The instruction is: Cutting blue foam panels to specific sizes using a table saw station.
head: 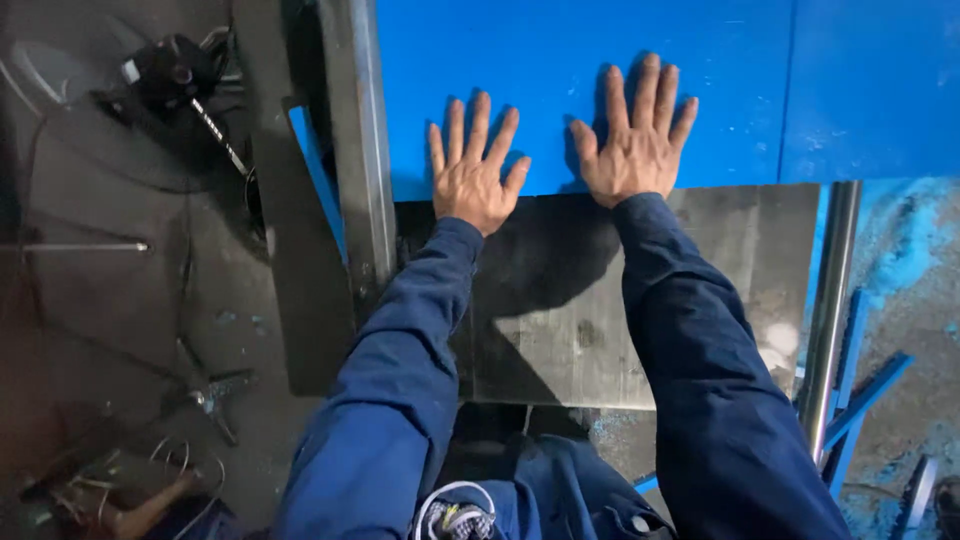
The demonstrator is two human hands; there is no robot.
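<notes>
Blue sheet material [700, 70], smooth and painted, lies flat across the top of the view, its near edge overlapping a grey steel plate [560, 320]. Both hands press palm-down on that edge, fingers spread wide and gripping nothing: the left hand [472, 175] close to a steel rail [362, 150] running along the sheet's left side, the right hand [635, 145] a little farther up the blue surface. Dark blue sleeves [690, 360] reach from below. A round metal bar [830, 300] and loose blue offcuts [865, 395] lie to the right; a black power tool [170, 70] sits on the floor far left. With flat palms and no grip, a hand could skid on the slick paint, or the left fingers could get pinched against the rail if the sheet shifts sideways.
</notes>
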